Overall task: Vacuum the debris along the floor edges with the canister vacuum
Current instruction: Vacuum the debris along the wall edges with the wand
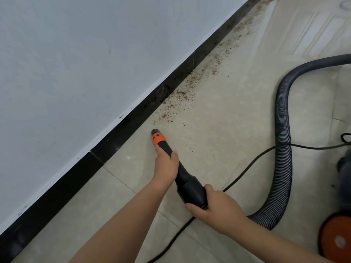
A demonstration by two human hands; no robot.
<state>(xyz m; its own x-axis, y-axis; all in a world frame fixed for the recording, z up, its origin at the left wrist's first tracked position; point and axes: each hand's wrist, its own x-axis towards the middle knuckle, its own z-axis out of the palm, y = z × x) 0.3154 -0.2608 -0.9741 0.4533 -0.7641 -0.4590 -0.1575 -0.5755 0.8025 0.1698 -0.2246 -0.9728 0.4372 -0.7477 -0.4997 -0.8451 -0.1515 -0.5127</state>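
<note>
One black tapered plastic vacuum nozzle with an orange collar near its tip (171,160) pointing at the floor edge, tip lying just short of the debris, close beside the skirting. One trail of brown crumbly debris (178,99) running along the foot of the wall, thickest near the skirting, thinning into scattered specks farther out on the tile.

Two hands gripping the nozzle: left hand (167,166) holding the narrow front part, fingers wrapping round it just behind the orange collar; right hand (214,205) clasping the wide rear cuff, fingers curling under it, thumb lying along the near side.

One grey ribbed flexible hose (284,141) looping from behind the right hand, up and off toward the right edge. One thin black power cord (243,173) crossing under the hose and trailing down toward the bottom edge. Canister vacuum body with an orange round wheel (336,238) showing only partly at the right edge.

Glossy beige tiled floor (218,130) lying underneath; black skirting board (106,143) running diagonally below a pale painted wall (76,63).
</note>
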